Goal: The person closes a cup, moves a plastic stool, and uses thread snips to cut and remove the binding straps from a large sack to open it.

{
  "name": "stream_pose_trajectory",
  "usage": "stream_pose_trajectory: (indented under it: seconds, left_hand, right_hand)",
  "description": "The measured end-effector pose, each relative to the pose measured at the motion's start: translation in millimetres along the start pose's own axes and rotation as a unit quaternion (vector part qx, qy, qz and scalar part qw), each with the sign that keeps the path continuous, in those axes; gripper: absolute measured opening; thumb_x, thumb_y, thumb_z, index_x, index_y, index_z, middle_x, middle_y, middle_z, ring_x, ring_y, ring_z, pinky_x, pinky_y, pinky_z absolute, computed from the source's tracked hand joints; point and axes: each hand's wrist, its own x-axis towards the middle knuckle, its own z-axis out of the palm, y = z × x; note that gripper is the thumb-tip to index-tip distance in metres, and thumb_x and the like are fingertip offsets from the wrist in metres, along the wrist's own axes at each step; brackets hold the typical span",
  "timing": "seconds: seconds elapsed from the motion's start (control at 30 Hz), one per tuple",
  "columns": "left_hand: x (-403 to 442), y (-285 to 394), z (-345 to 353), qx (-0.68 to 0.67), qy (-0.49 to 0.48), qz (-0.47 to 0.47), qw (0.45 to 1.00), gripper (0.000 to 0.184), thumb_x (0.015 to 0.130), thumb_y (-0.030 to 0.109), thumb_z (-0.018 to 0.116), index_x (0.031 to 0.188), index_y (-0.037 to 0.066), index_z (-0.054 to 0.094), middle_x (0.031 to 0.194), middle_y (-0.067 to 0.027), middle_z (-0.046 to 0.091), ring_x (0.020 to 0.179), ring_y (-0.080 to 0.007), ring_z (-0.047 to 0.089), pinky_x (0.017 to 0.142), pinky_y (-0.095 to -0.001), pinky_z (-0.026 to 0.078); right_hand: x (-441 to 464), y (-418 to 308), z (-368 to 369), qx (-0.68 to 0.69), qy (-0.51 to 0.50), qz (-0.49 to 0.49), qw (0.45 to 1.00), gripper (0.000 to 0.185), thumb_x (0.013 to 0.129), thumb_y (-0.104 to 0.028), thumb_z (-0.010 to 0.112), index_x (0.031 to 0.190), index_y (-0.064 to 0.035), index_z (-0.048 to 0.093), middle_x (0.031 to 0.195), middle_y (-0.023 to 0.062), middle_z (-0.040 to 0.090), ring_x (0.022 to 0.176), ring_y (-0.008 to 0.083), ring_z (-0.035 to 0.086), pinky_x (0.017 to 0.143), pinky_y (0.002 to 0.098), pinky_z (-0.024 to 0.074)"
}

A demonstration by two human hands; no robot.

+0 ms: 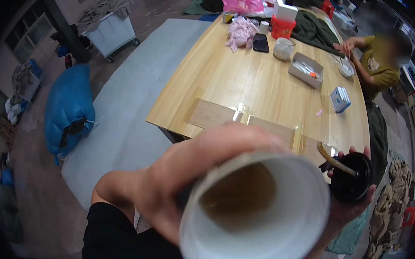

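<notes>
Close to the camera, my left hand [172, 173] is wrapped around a large white cup [298, 214], its mouth tilted toward me. Some brownish liquid [239, 195] shows inside it. My right hand [345, 212], at the right and farther down, holds a round black lid [352, 182] with its fingers curled about the edge. A bent tan straw [334, 159] sticks out of the lid. The lid and cup are apart.
On the wooden table [211, 76] are an open box of small items [307, 71], a blue-white box [340, 99], a jar [283, 49], a phone [260, 42] and a red bucket [282, 28]. A person [383, 65] sits at its right side. A blue sack [70, 109] lies left.
</notes>
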Motion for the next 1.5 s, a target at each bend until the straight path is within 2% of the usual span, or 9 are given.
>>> stream_pose_trajectory:
  seconds: [0.13, 0.4, 0.53, 0.7, 0.9, 1.0, 1.2, 1.37, 1.5]
  left_hand:
    - [-23.5, -18.7, -11.2, 0.057, -0.035, -0.168, 0.983, 0.096, 0.049, 0.016, 0.081, 0.125, -0.001, 0.026, 0.119, -0.0131, 0.039, 0.110, -0.0206, 0.042, 0.091, -0.0319, 0.034]
    - [-55.2, -92.8, -0.1, 0.182, 0.036, -0.223, 0.957, 0.085, 0.051, 0.015, 0.077, 0.121, -0.001, 0.032, 0.109, -0.0134, 0.046, 0.102, -0.0223, 0.047, 0.088, -0.0304, 0.036]
    - [-58.4, -110.5, 9.5, 0.187, 0.020, -0.230, 0.955, 0.085, 0.050, 0.019, 0.075, 0.120, -0.001, 0.033, 0.109, -0.0155, 0.046, 0.102, -0.0256, 0.048, 0.087, -0.0318, 0.037]
    - [-58.3, -122.3, 23.2, 0.111, 0.059, -0.223, 0.967, 0.084, 0.050, 0.018, 0.073, 0.120, -0.002, 0.032, 0.109, -0.0168, 0.046, 0.101, -0.0275, 0.048, 0.086, -0.0341, 0.038]
    - [-51.7, -126.6, 40.0, 0.197, 0.093, -0.188, 0.958, 0.079, 0.050, 0.017, 0.073, 0.117, -0.001, 0.035, 0.105, -0.0174, 0.047, 0.097, -0.0318, 0.049, 0.083, -0.0363, 0.039]
    - [-48.9, -130.8, 45.6, 0.185, 0.093, -0.184, 0.961, 0.077, 0.051, 0.017, 0.072, 0.116, 0.000, 0.036, 0.105, -0.0172, 0.047, 0.096, -0.0315, 0.049, 0.083, -0.0362, 0.039]
    - [-41.5, -122.9, 32.4, 0.054, 0.021, -0.232, 0.971, 0.080, 0.057, 0.015, 0.075, 0.121, 0.000, 0.030, 0.110, -0.0110, 0.045, 0.104, -0.0184, 0.045, 0.090, -0.0309, 0.036]
    - [-37.7, -124.4, 40.4, 0.139, 0.080, -0.192, 0.968, 0.077, 0.053, 0.019, 0.075, 0.116, 0.001, 0.036, 0.105, -0.0148, 0.048, 0.098, -0.0263, 0.050, 0.084, -0.0337, 0.039]
    - [-33.5, -122.2, 37.0, 0.163, 0.072, -0.197, 0.964, 0.079, 0.052, 0.022, 0.076, 0.117, 0.000, 0.036, 0.105, -0.0164, 0.048, 0.099, -0.0290, 0.050, 0.085, -0.0348, 0.040]
  right_hand:
    - [3.0, 2.4, -7.6, -0.039, -0.036, 0.009, 0.999, 0.083, 0.075, -0.043, 0.054, 0.132, -0.0021, 0.011, 0.125, 0.0230, 0.032, 0.111, 0.0372, 0.038, 0.077, 0.0451, 0.0475]
    - [15.4, 33.6, 16.5, -0.294, -0.105, 0.014, 0.950, 0.078, 0.061, -0.023, 0.068, 0.126, -0.0014, 0.030, 0.116, 0.0144, 0.043, 0.101, 0.0224, 0.047, 0.085, 0.0319, 0.0398]
    - [33.7, 55.0, 50.7, -0.480, -0.312, -0.081, 0.816, 0.076, 0.060, -0.019, 0.069, 0.124, -0.0014, 0.034, 0.114, 0.0166, 0.041, 0.105, 0.0286, 0.042, 0.091, 0.0351, 0.0327]
    - [37.5, 65.8, 76.5, -0.538, -0.378, -0.080, 0.750, 0.074, 0.063, -0.028, 0.065, 0.126, -0.0039, 0.033, 0.112, 0.0188, 0.041, 0.101, 0.0337, 0.042, 0.088, 0.0386, 0.0349]
    - [31.5, 65.5, 91.2, -0.676, -0.268, 0.022, 0.686, 0.077, 0.067, -0.033, 0.063, 0.129, -0.0041, 0.027, 0.109, 0.0196, 0.044, 0.100, 0.0324, 0.045, 0.087, 0.0365, 0.0352]
    - [33.2, 58.4, 93.0, -0.697, -0.262, 0.064, 0.664, 0.079, 0.067, -0.033, 0.065, 0.129, -0.0041, 0.025, 0.112, 0.0187, 0.043, 0.103, 0.0326, 0.045, 0.089, 0.0360, 0.0349]
    - [63.2, 31.3, 58.4, -0.509, -0.485, 0.057, 0.709, 0.084, 0.063, -0.031, 0.070, 0.128, -0.0024, 0.027, 0.120, 0.0165, 0.039, 0.112, 0.0298, 0.041, 0.092, 0.0332, 0.0337]
    - [51.0, 27.5, 86.9, -0.740, -0.322, 0.087, 0.584, 0.078, 0.069, -0.053, 0.057, 0.128, -0.0088, 0.030, 0.091, 0.0174, 0.051, 0.080, 0.0335, 0.056, 0.069, 0.0379, 0.0440]
    - [53.9, 24.8, 89.5, -0.751, -0.323, 0.098, 0.567, 0.079, 0.070, -0.054, 0.055, 0.129, -0.0092, 0.028, 0.095, 0.0198, 0.051, 0.080, 0.0331, 0.056, 0.069, 0.0364, 0.0444]
